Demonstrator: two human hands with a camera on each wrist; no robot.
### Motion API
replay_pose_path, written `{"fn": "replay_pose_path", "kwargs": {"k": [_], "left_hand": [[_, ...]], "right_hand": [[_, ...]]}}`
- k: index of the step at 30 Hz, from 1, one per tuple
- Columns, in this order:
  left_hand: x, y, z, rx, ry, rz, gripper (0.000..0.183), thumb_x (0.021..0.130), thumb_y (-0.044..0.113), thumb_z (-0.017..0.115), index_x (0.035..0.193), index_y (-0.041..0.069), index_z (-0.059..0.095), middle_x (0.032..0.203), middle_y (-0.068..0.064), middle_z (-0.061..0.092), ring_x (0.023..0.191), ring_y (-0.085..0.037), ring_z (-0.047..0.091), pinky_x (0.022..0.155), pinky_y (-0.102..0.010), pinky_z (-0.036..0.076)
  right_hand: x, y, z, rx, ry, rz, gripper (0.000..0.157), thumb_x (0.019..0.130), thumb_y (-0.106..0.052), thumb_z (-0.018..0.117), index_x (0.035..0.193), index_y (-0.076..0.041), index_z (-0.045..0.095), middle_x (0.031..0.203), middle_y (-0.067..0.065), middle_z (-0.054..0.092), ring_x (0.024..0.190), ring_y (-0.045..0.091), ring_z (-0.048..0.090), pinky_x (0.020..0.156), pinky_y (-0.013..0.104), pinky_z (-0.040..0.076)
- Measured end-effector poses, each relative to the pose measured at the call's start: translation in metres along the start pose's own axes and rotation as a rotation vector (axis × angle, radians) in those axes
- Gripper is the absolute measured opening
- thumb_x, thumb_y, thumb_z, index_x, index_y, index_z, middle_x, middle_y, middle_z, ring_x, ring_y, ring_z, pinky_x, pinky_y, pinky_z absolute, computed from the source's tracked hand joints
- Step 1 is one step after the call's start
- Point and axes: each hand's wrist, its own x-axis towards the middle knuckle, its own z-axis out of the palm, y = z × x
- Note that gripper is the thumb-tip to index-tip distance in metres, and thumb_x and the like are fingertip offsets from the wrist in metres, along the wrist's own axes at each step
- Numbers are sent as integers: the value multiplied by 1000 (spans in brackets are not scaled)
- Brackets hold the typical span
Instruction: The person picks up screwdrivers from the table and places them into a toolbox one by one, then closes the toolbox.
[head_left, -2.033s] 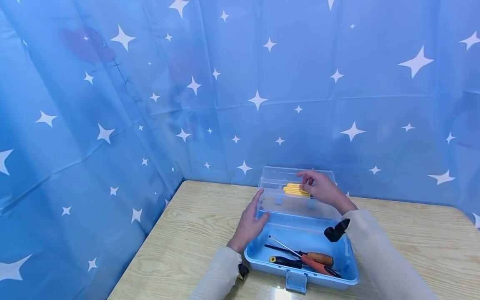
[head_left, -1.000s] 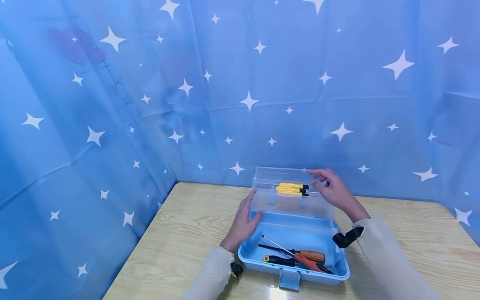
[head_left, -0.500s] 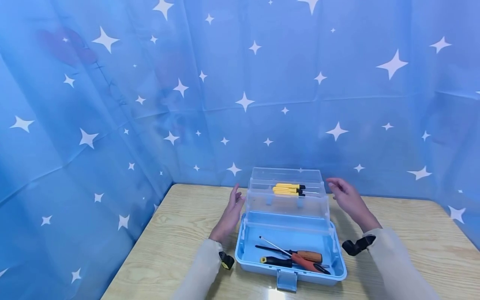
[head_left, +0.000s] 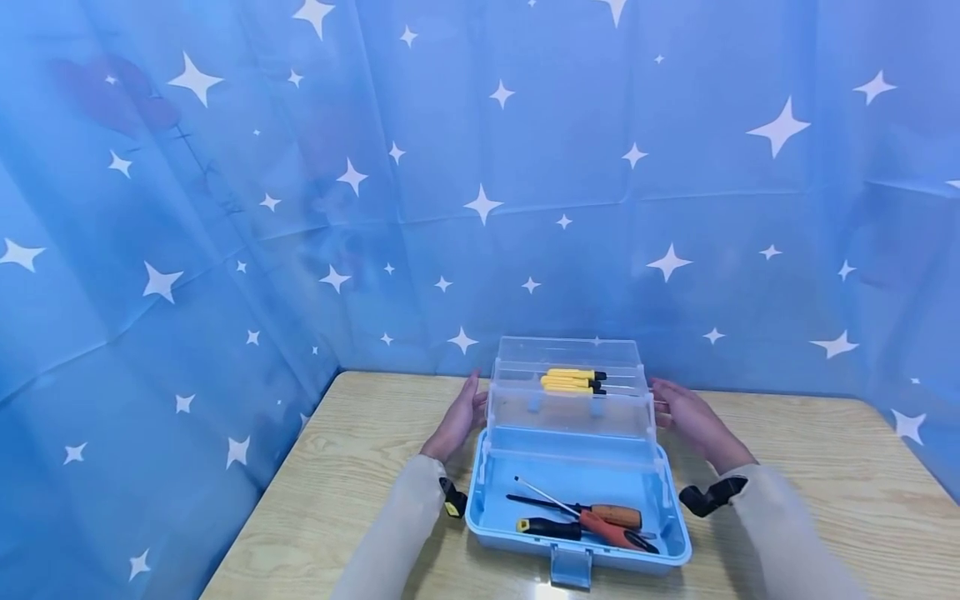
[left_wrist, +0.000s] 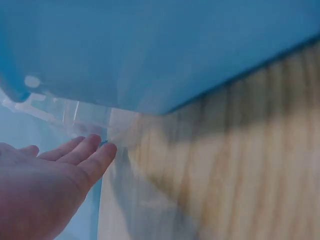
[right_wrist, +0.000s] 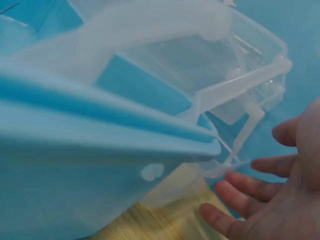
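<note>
A blue toolbox (head_left: 678, 537) stands unlatched on the table, its clear trays (head_left: 622, 417) and lid raised at the back. Several yellow-handled screwdrivers (head_left: 570, 381) lie in an upper tray. Inside the base are a red-handled screwdriver (head_left: 609, 529), a brown-handled one (head_left: 617, 516) and a black-handled tool (head_left: 551, 527) with a yellow end. My left hand (head_left: 456, 421) is beside the trays' left side, fingers extended and holding nothing. On the opposite side, my right hand (head_left: 693, 421) has loosely spread fingers near the tray linkage (right_wrist: 240, 85); whether either hand touches the plastic is unclear.
The wood-grain table (head_left: 375, 450) extends to both sides of the box. Behind it hangs a blue curtain (head_left: 420, 250) with white stars. A front latch (head_left: 571, 567) hangs down from the box near the front of the view.
My right hand has left the yellow-handled screwdrivers and moved right, then down beside the trays. My left hand has come off the trays' left edge to the outside. The screwdrivers stay in the tray.
</note>
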Motion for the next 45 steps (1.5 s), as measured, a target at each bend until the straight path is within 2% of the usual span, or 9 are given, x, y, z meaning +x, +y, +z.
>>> {"fn": "replay_pose_path", "kwargs": {"k": [4, 13, 25, 30, 39, 45], "left_hand": [[2, 4, 0, -33, 2, -34, 72, 100, 66, 15, 161, 28, 6, 157, -14, 36, 141, -33, 41, 117, -50, 31], [7, 6, 1, -98, 1, -19, 71, 102, 63, 15, 161, 23, 6, 157, -20, 34, 141, -38, 39, 113, -54, 37], [9, 11, 0, -122, 1, -44, 84, 96, 74, 17, 161, 21, 9, 159, -22, 28, 143, -42, 34, 114, -58, 33], [10, 10, -1, -129, -2, -52, 87, 93, 77, 17, 161, 22, 9, 160, -21, 28, 144, -42, 33, 113, -58, 34], [9, 10, 0, -155, -23, -47, 95, 90, 81, 20, 161, 20, 7, 160, -21, 26, 145, -42, 29, 113, -59, 34], [9, 11, 2, -168, -20, -51, 90, 93, 77, 19, 161, 20, 5, 161, -20, 24, 145, -42, 29, 114, -59, 33]], "right_hand": [[4, 0, 3, 51, -20, -16, 66, 108, -40, 16, 158, 0, 2, 158, 31, 19, 142, 49, 28, 111, 60, 36], [5, -7, 6, 156, -16, 18, 64, 108, -39, 13, 158, -4, -6, 160, 31, 13, 146, 48, 19, 114, 61, 30], [5, -6, 2, 265, -18, 42, 76, 105, -52, 18, 156, -7, -17, 159, 35, 7, 146, 50, 15, 117, 60, 25], [6, -4, 1, 264, -22, 31, 77, 105, -53, 18, 156, -6, -16, 158, 35, 9, 145, 50, 18, 115, 59, 31], [8, -4, 3, 241, -11, 16, 84, 103, -60, 22, 158, -2, -2, 158, 32, 19, 141, 45, 30, 108, 50, 44], [6, -5, 3, 234, -9, 11, 85, 102, -62, 23, 158, -3, -1, 158, 32, 18, 143, 46, 29, 109, 52, 43]]}}
